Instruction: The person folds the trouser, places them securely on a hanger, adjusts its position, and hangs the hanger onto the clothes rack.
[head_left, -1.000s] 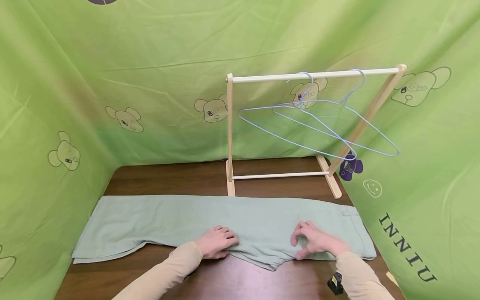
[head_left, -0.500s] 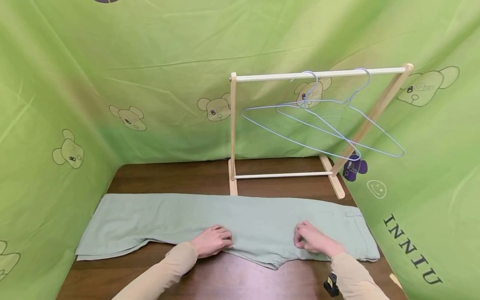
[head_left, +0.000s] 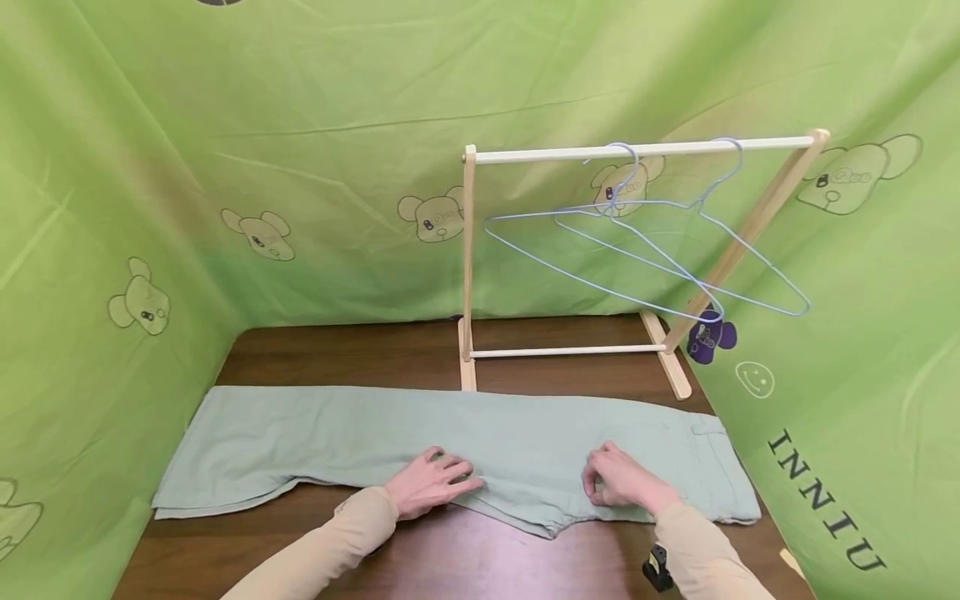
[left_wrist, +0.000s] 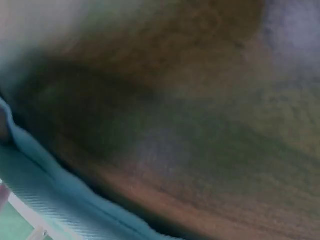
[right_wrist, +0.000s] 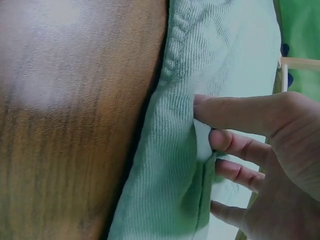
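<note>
- Brown wood-grain table (head_left: 330, 354) underneath, with green printed cloth (head_left: 337, 108) rising behind and at both sides.
- Right hand (head_left: 621, 477): thumb and fingertips pinch a raised ridge of the pale green trousers (head_left: 360, 429), a little in from their near edge.
- Left hand (head_left: 429, 485): fingers spread and slightly bent, resting on the near edge of the same garment; its wrist view is too blurred to show the fingers.
- From the grip, the trousers run lengthwise, doubled over and flat: waistband to the right of the right hand, leg ends well off to the left, crotch point between the hands.
- Beyond their far edge stands a wooden rack (head_left: 562, 155), two lilac wire hangers (head_left: 612, 205) hooked over its top bar.
</note>
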